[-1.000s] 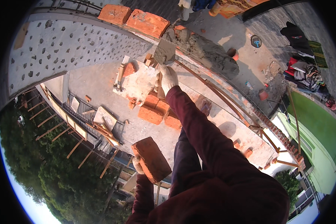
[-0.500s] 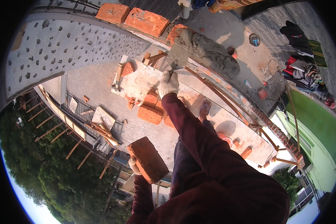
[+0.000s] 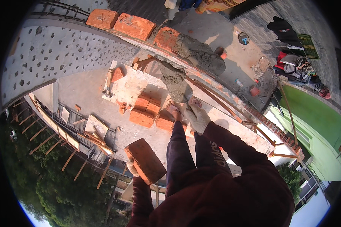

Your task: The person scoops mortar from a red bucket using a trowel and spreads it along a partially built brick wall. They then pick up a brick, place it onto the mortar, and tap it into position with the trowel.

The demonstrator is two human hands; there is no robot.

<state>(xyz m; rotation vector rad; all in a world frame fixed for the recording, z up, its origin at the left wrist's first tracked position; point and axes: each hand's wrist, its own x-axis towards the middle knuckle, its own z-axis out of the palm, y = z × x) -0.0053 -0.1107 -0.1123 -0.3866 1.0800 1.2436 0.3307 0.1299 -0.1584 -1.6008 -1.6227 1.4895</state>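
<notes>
The left hand [image 3: 131, 167] gripped a brick [image 3: 145, 160] at its left edge; a wide gap separated it from the trowel [image 3: 183, 91], clasped in the right hand [image 3: 198, 118], its mortar-loaded blade near the wall [image 3: 231, 95] edge.

Pale platform [image 3: 136, 84], bearing a broken brick [image 3: 118, 74] and, at its left end, probably a hammer [image 3: 109, 77]. Brick wall [image 3: 235, 99], its top carrying spaced orange bricks [image 3: 135, 26] and heaped grey mortar [image 3: 201, 56].

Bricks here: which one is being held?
The brick gripped by the left hand, at lower centre; the wall-top bricks and the pile near the feet are in neither hand.
</notes>
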